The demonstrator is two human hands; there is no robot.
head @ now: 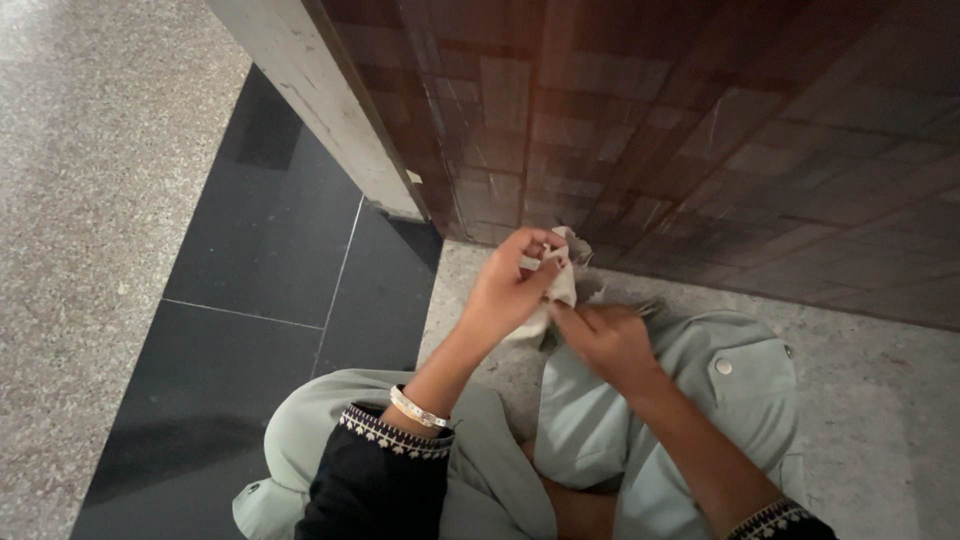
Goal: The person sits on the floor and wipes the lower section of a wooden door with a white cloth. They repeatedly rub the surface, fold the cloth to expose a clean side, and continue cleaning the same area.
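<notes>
My left hand (pixel 505 290) has its grip pinched on the top of a small pale cloth (pixel 560 280), and my right hand (pixel 605 340) has its grip closed on the lower end, so the cloth is held in the air above my lap, close to the brown tiled wall (pixel 700 130). To work it well, I judge I should keep both pinches near the edges, hold the cloth taut between them, and keep it off the speckled floor (pixel 880 380).

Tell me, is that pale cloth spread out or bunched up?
Bunched up: the cloth is crumpled between both hands, left hand and right hand.
</notes>
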